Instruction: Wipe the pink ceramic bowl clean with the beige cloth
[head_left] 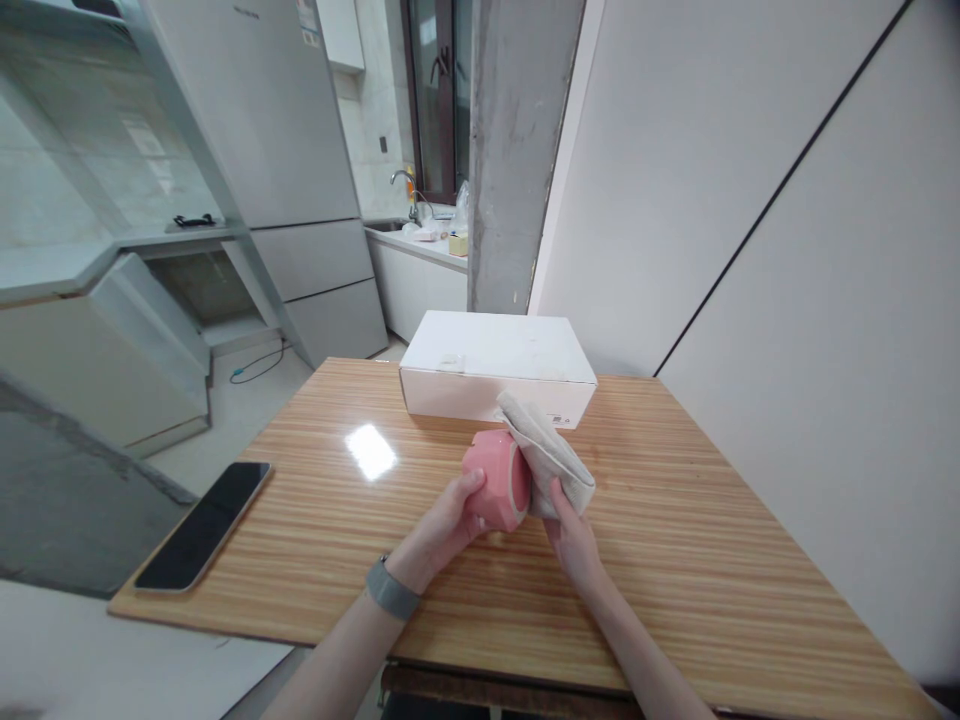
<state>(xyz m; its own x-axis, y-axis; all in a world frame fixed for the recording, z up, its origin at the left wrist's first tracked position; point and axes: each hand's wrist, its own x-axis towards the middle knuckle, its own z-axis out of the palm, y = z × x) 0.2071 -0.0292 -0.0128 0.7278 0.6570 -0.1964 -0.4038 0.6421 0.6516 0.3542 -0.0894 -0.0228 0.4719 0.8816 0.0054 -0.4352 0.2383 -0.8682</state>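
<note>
My left hand [456,515], with a grey band on its wrist, is closed around a pink faceted pot [491,475]. The pot is tipped on its side above the table, its round base ring turned to the right. In my right hand [571,535] is a folded beige cloth [547,455], pinched near its lower end. The cloth slants up and left, right beside the pot's base; whether it presses on the base I cannot tell. Fingers behind the pot and under the cloth are partly hidden.
Behind my hands a white cardboard box [499,345] stands on the wooden table [675,520]. A smartphone [206,530] lies at the table's left edge. A white wall [750,200] rises along the right side. Farther back are a fridge [255,120] and a sink counter [420,245].
</note>
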